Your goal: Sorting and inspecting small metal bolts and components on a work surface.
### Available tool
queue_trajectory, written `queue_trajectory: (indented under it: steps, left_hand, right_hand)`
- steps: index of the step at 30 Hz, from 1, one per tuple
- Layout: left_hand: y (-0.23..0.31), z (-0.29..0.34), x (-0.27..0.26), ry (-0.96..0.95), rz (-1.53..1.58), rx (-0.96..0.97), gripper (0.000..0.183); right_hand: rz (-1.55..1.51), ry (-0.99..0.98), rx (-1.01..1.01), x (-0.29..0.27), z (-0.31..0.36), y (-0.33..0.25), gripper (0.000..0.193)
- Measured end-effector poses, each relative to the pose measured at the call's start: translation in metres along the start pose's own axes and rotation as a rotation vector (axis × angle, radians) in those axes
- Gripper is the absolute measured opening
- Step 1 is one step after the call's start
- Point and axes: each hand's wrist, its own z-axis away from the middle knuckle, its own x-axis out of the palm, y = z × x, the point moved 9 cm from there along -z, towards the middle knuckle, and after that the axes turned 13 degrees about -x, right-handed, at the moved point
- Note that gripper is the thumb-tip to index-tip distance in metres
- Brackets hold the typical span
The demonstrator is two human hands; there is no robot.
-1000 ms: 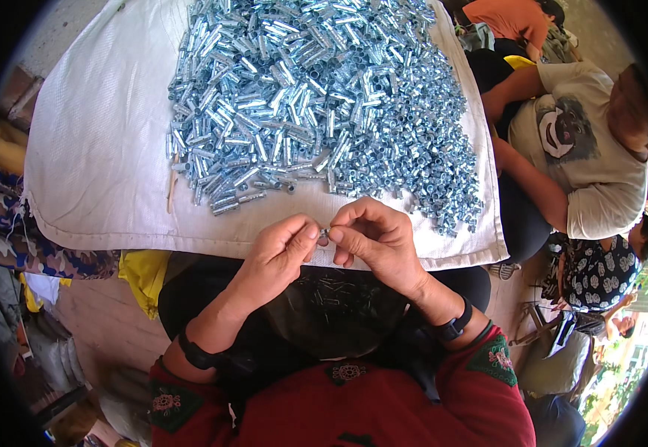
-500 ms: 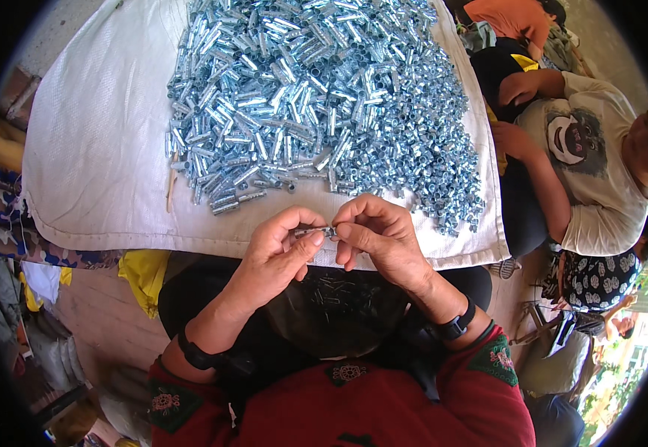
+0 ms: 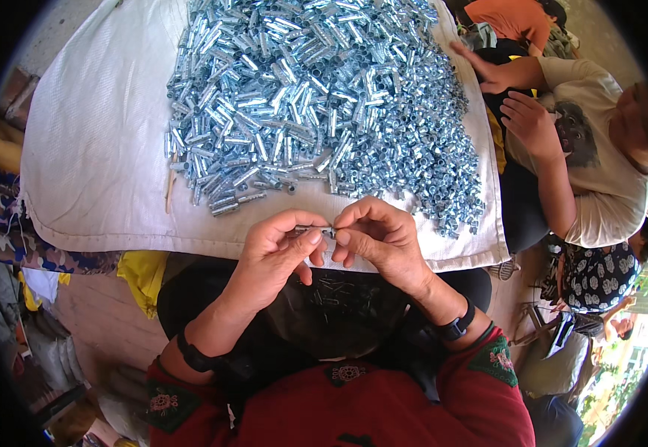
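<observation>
My left hand (image 3: 270, 252) pinches a slim silvery metal sleeve (image 3: 310, 229) between thumb and fingers, just above the near edge of a white woven sheet (image 3: 93, 149). At the sleeve's right end, the thumb and forefinger of my right hand (image 3: 386, 242) close on a tiny part that the fingertips mostly hide. Beyond my hands lies a large heap of slotted metal sleeves (image 3: 264, 89). Many small shiny metal rings (image 3: 428, 156) make up the right side of this heap.
Below my hands, a dark tub (image 3: 324, 331) in my lap holds several thin metal pieces. A thin stick (image 3: 169, 192) lies left of the heap. To the right sits a person in a pale shirt (image 3: 599, 194), hands raised near the sheet's edge. Yellow cloth (image 3: 143, 279) hangs at left.
My hands stay together at the sleeve, with only slight shifts of the fingers. The person on the right has lifted both hands and leaned toward the sheet.
</observation>
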Motion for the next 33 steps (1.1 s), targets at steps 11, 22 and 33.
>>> queue_trajectory:
  steps: [11,22,33]
  left_hand:
    - [-0.008,0.002,0.002,-0.019,0.089,-0.111,0.024]
    - [-0.005,0.002,0.005,-0.043,-0.009,-0.063,0.025]
    - [-0.03,0.007,0.029,-0.29,0.122,-0.179,0.025]
  right_hand:
    - [0.01,-0.061,-0.034,-0.003,0.0,-0.003,0.009]
    - [0.351,-0.088,-0.117,0.0,0.0,-0.019,0.006]
    - [-0.079,-0.213,0.147,0.003,0.011,0.006,0.025]
